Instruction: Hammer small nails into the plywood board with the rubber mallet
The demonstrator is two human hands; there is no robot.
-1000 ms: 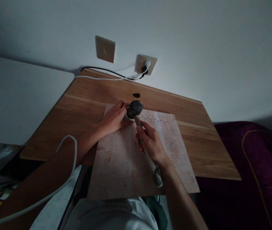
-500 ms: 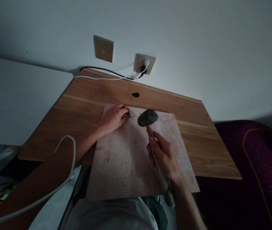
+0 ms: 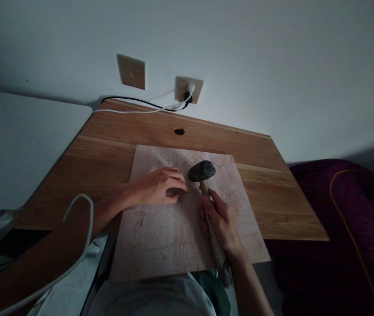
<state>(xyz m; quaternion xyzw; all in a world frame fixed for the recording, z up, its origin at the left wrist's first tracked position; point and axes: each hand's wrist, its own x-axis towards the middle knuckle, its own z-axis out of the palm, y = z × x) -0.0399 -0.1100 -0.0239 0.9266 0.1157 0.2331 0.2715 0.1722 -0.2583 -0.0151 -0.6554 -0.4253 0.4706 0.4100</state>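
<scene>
A pale, reddish-mottled board lies over the front of the wooden desk and juts past its near edge. Several thin nails stand in a row near its far edge. My left hand rests on the board just below that row, thumb and fingers curled toward each other in a pinch; whatever lies between the tips is hidden. In my right hand is a mallet, gripped by its handle. The dark mallet head hovers over the board, right of my left fingertips, covering part of the nail row.
Behind the board, the wooden desk has a cable hole and meets the wall. Cables run to a wall socket. A white surface adjoins at left, purple fabric at right. A white cable crosses my left forearm.
My left hand has moved back from the nail row toward me, to where a loose nail lay on the board. My right hand keeps the mallet raised in nearly the same place.
</scene>
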